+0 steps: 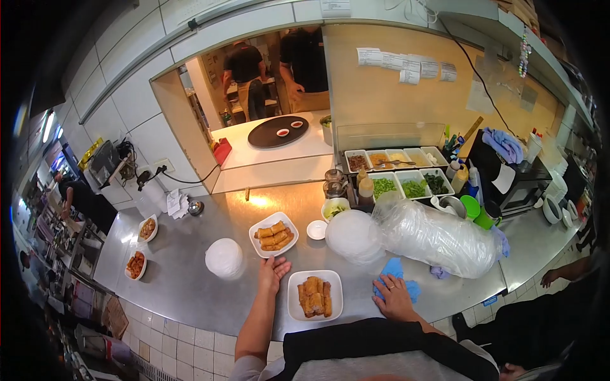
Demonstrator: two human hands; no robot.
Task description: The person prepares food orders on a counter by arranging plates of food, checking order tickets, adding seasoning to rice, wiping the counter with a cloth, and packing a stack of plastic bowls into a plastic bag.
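My left hand (273,272) is open, palm turned up, with its fingertips at the near edge of a white square dish (255,247) of golden-brown fried rolls (274,236). I cannot tell whether the fingers press on the dish. Close in front of me stands a second white dish (337,286) with stacked fried rolls (314,297), between my two hands. My right hand (395,298) lies with spread fingers on a crumpled blue cloth (406,287), and a ring shows on one finger.
Plastic-wrapped stacks (438,238) and a round wrapped stack (223,258) stand on the steel counter (190,286). Two filled bowls (136,265) sit at left. Topping trays (384,186) line the back. A black tray (267,134) lies in the pass window; people stand beyond and at right.
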